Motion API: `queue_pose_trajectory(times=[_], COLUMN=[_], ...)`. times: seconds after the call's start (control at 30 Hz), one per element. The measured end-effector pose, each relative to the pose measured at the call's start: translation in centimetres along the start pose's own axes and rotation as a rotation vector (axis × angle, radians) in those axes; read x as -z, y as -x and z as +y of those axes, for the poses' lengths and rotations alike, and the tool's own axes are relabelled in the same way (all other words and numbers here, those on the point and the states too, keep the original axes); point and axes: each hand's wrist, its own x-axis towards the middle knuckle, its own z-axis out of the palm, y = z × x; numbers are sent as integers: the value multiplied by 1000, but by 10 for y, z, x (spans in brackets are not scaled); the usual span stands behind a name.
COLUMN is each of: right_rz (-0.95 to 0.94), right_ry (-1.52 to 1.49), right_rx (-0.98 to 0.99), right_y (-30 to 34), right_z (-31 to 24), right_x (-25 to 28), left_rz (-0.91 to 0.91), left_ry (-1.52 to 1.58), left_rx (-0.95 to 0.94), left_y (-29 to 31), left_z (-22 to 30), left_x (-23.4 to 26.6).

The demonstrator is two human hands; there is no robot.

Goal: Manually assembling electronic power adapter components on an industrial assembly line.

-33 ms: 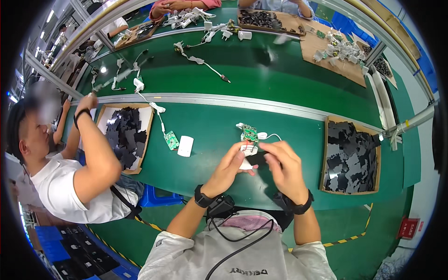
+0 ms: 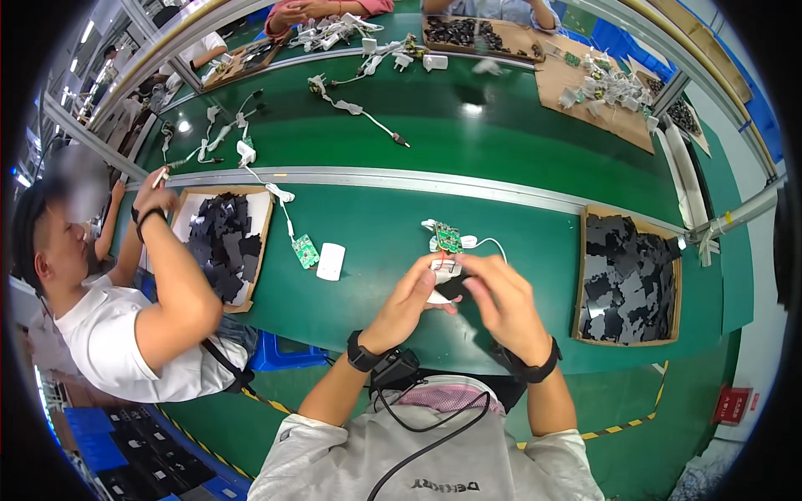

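Holds a white casing point(image 2: 445, 274) between thumb and fingers of the left hand point(image 2: 407, 302), with a green circuit board point(image 2: 449, 240) just beyond, joined by thin wires. Curves the right hand point(image 2: 511, 305) in close at the casing's right side, with bent fingers (cannot tell if pinching anything). Works over a green tabletop point(image 2: 384, 225), between left tray point(image 2: 261, 209) and right tray point(image 2: 578, 284), heaped with black sheets point(image 2: 631, 284). Faces a metal rail point(image 2: 401, 179), then white cables point(image 2: 351, 107) on another green surface point(image 2: 484, 159). Differs from earlier in the dark piece between the hands, now mostly gone from sight.
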Motion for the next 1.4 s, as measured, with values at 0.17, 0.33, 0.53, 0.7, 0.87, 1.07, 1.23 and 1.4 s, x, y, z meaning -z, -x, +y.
queue_pose_trajectory(times=[0.17, 0.33, 0.53, 0.7, 0.87, 1.07, 1.23, 1.4], right_rz=[0, -71, -203, -337, -374, -243, -179, -72], right_ry=[52, 171, 552, 570, 759, 396, 128, 166], right_rx=[146, 132, 202, 308, 308, 56, 120, 240], right_y=[1, 7, -14, -15, 0, 21, 22, 23], right_z=[12, 11, -12, -4, -10, -30, -12, -6], right_x=[-9, -4, 24, 37, 24, -2, 0, -4], left_rz=[-89, -139, -164, -125, 49, 213, 143, 38], left_ry=[-19, -91, -357, -557, -987, -723, -413, -136], left_rx=[-16, -17, 148, 149, -94, -135, -205, -158], left_y=[-1, 0, 9, 14, 11, 4, 5, 9], left_z=[0, -7, 21, 32, 17, 11, 9, 8], left_x=[-3, 1, -1, -3, -5, -6, -8, -12])
